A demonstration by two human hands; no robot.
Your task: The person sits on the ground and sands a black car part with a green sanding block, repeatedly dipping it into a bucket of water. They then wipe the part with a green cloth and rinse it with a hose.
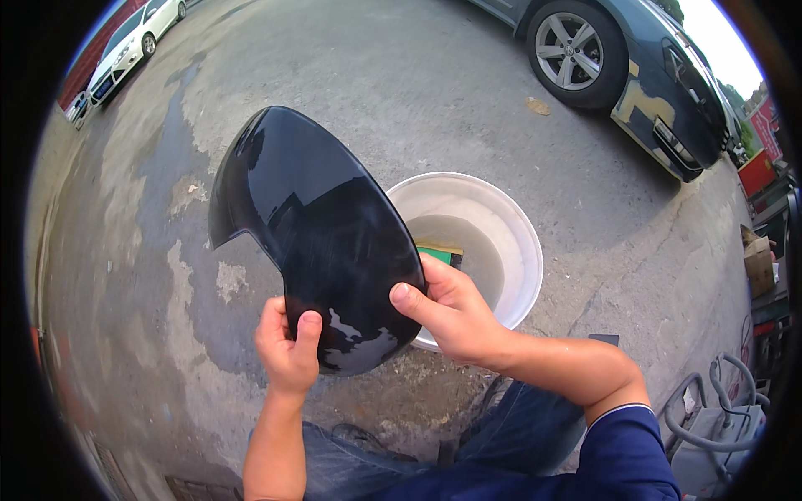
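Right, both hands are busy on one piece: a glossy black curved shell [334,209], held up in front of the body, its broad far end swinging out to the left and its rounded end near. The left hand [288,346] pinches the near left edge, thumb on the shiny face; the right hand [451,309] clamps the right edge, thumb on top, fingers tucked out of sight beneath. Just to the right, partly covered by the shell, stands a white bucket [522,250] with cloudy water [489,271] in it and a green and yellow piece [436,255] half hidden there; whether shell and bucket touch, I cannot tell. So the step in hand looks like holding and inspecting, the face tipped upward, pale patches showing at the near end, water or reflection, hard to say. Any next move, I'd judge, calls for a steady grip at both edges, since a slick surface could slip and the far end hangs unsupported over the concrete ground [585,275]. Far right, a dark car [643,54] shows tan patches on its bodywork.
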